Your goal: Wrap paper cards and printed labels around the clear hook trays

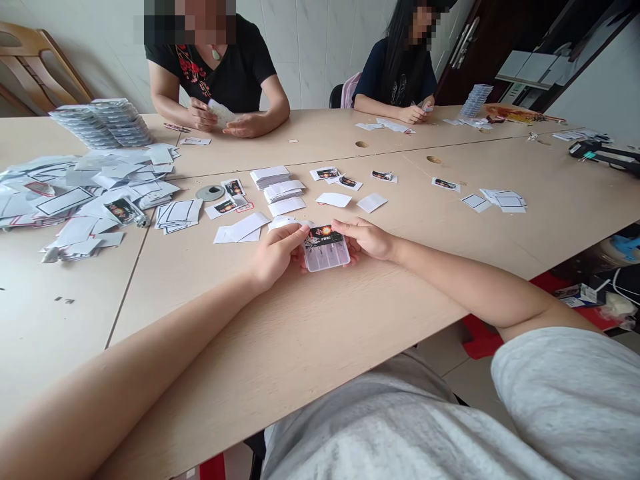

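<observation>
A small clear plastic case (327, 257) with several compartments and a black label (324, 236) along its top is held just above the near part of the table. My left hand (281, 253) grips its left side, thumb on the upper left corner. On the other side, my right hand (367, 240) pinches the upper right corner with the thumb, its fingers curled underneath. Thin dark items show inside the compartments. Just beyond the case lie white cards (284, 199) in stacks and a few loose ones (334, 199).
Left on the table (225, 333) are a large card pile (75, 193), stacked cases (103, 125) and a tape roll (210, 193). Black-labelled cards (447, 185) lie farther out. Two people sit across; one holds a clear packet (220, 115). A black device (605, 157) lies far right.
</observation>
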Demonstrator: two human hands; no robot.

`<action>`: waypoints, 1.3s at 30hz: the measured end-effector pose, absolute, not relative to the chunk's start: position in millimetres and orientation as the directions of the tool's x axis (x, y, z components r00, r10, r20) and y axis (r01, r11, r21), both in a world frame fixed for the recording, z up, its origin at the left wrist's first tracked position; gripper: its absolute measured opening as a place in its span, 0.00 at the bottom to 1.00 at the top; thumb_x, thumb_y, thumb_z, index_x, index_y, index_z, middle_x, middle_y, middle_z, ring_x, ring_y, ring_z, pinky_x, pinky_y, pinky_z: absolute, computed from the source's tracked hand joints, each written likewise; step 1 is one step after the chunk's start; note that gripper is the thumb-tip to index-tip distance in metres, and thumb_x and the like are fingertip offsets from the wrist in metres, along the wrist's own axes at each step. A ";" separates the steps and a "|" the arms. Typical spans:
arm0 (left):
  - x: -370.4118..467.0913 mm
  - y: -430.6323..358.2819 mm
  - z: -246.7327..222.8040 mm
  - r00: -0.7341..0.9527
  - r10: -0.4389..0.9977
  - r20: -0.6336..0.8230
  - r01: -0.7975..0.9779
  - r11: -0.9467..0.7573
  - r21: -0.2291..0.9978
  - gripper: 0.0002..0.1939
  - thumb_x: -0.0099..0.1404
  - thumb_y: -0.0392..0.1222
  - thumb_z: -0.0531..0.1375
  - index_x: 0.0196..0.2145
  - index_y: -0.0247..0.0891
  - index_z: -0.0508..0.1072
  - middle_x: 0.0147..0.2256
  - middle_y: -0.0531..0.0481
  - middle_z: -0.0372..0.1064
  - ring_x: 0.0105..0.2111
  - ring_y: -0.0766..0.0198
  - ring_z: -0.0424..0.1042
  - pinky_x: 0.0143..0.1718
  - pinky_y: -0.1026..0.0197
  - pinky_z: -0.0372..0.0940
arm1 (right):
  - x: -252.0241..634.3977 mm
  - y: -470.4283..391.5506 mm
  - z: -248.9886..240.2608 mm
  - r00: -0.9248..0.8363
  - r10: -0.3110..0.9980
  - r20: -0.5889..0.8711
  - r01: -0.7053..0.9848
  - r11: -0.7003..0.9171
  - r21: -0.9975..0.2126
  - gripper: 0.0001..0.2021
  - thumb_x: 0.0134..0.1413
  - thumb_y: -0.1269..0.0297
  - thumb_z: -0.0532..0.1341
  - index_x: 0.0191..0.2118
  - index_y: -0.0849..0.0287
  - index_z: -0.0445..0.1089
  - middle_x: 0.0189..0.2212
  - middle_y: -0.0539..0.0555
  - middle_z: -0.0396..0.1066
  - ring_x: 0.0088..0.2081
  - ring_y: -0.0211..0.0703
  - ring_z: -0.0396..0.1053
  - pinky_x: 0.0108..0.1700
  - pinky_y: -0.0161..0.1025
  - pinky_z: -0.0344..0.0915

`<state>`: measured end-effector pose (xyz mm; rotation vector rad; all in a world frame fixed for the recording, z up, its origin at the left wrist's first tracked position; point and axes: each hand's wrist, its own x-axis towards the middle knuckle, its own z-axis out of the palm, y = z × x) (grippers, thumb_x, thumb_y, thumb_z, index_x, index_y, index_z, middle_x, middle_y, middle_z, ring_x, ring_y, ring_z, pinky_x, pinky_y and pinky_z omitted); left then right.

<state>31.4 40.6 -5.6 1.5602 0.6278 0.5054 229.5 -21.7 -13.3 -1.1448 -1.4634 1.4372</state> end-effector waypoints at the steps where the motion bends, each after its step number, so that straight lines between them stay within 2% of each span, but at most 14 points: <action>1: 31.3 40.6 -5.5 0.755 0.654 -0.049 0.097 -0.037 0.995 0.17 0.65 0.53 0.53 0.30 0.34 0.66 0.24 0.48 0.67 0.20 0.66 0.67 0.21 0.64 0.61 | 229.8 -21.3 -13.6 -0.297 0.953 -0.065 0.071 -0.046 -0.996 0.24 0.59 0.44 0.51 0.31 0.61 0.70 0.16 0.52 0.67 0.15 0.35 0.61 0.16 0.33 0.56; 5: 31.1 40.8 -5.5 0.757 0.652 -0.043 0.102 -0.052 0.993 0.18 0.65 0.54 0.53 0.30 0.34 0.67 0.23 0.48 0.67 0.20 0.66 0.67 0.21 0.64 0.61 | 230.4 -20.0 -15.7 -0.278 0.958 -0.072 0.046 -0.062 -0.997 0.24 0.58 0.44 0.51 0.33 0.62 0.70 0.17 0.52 0.68 0.15 0.35 0.62 0.15 0.32 0.56; 8: 31.2 41.2 -5.8 0.745 0.666 -0.034 0.094 -0.054 0.994 0.19 0.64 0.55 0.53 0.30 0.34 0.67 0.24 0.48 0.67 0.20 0.66 0.67 0.21 0.64 0.61 | 230.2 -20.3 -17.0 -0.269 0.959 -0.083 0.050 -0.072 -0.996 0.28 0.57 0.40 0.49 0.37 0.63 0.70 0.17 0.52 0.70 0.16 0.35 0.64 0.15 0.32 0.56; 12: 31.8 41.3 -5.1 0.735 0.677 -0.036 0.088 -0.042 0.995 0.19 0.64 0.55 0.53 0.30 0.34 0.66 0.24 0.48 0.66 0.20 0.67 0.67 0.22 0.64 0.61 | 230.3 -22.0 -15.7 -0.288 0.955 -0.077 0.058 -0.063 -0.996 0.30 0.57 0.38 0.47 0.34 0.64 0.70 0.17 0.53 0.70 0.15 0.35 0.64 0.16 0.31 0.58; 17: 32.8 39.9 -3.2 0.724 0.689 -0.019 0.089 -0.067 0.994 0.18 0.65 0.54 0.53 0.30 0.34 0.66 0.25 0.49 0.66 0.21 0.68 0.66 0.21 0.64 0.62 | 230.5 -22.7 -12.1 -0.314 0.943 -0.107 0.055 -0.094 -0.994 0.20 0.56 0.47 0.56 0.36 0.63 0.69 0.18 0.51 0.71 0.17 0.35 0.66 0.17 0.29 0.60; 24: 32.5 39.8 -4.3 0.729 0.684 -0.014 0.075 -0.060 0.995 0.16 0.64 0.52 0.55 0.30 0.35 0.65 0.25 0.51 0.64 0.21 0.69 0.65 0.22 0.64 0.63 | 228.9 -23.6 -8.5 -0.285 0.949 -0.135 -0.045 -0.153 -0.987 0.16 0.58 0.54 0.56 0.39 0.64 0.68 0.21 0.51 0.71 0.19 0.34 0.68 0.16 0.28 0.61; 29: 31.2 41.4 -5.1 0.729 0.684 -0.025 0.066 -0.034 0.997 0.15 0.62 0.52 0.57 0.31 0.36 0.65 0.26 0.51 0.66 0.22 0.69 0.66 0.23 0.65 0.62 | 229.5 -22.5 -9.1 -0.251 0.957 -0.145 -0.105 -0.176 -0.979 0.16 0.60 0.56 0.54 0.43 0.64 0.68 0.23 0.52 0.72 0.19 0.35 0.69 0.16 0.28 0.62; 34: 30.3 40.5 -3.1 0.744 0.667 -0.042 0.085 -0.031 0.996 0.15 0.62 0.53 0.58 0.30 0.37 0.64 0.23 0.53 0.65 0.21 0.67 0.67 0.25 0.64 0.61 | 231.3 -19.3 -11.1 -0.212 0.970 -0.123 -0.162 -0.159 -0.974 0.17 0.60 0.57 0.53 0.50 0.61 0.65 0.23 0.51 0.73 0.18 0.35 0.69 0.15 0.28 0.60; 39: 31.1 39.7 -2.2 0.739 0.672 -0.052 0.096 -0.028 0.995 0.14 0.61 0.51 0.58 0.28 0.37 0.64 0.22 0.53 0.65 0.21 0.67 0.67 0.25 0.64 0.60 | 231.8 -19.3 -11.3 -0.214 0.970 -0.114 -0.151 -0.148 -0.977 0.19 0.59 0.54 0.54 0.52 0.58 0.64 0.23 0.50 0.72 0.17 0.34 0.68 0.14 0.28 0.58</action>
